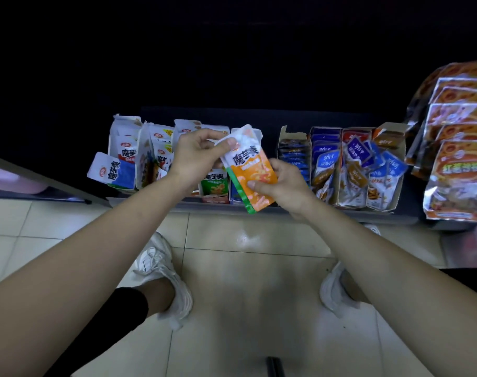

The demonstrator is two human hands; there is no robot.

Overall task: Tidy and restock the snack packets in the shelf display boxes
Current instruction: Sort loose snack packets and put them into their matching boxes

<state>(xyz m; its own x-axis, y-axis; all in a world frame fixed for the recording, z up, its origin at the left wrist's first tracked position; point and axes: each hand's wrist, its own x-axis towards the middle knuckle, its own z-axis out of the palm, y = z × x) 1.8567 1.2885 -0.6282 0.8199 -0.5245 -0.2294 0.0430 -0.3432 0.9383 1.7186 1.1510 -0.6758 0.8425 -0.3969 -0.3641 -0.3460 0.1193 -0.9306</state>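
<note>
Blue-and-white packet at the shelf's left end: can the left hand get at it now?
Probably yes, once freed: the blue-and-white packet lies uncovered outside the display boxes, near the left hand, which pinches the top of the orange packet; the right hand holds its bottom.

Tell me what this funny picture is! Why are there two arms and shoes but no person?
There is no robot here. The camera sits on a person's head and looks down, so you see that person's own arms. The left hand pinches the top of an orange and white snack packet, and the right hand holds its lower part. Behind it, on a low dark shelf, open display boxes stand in a row, with white packets on the left and blue and brown ones on the right. Big shiny bags sit at the far right. Below are white shoes on a tiled floor.
</note>
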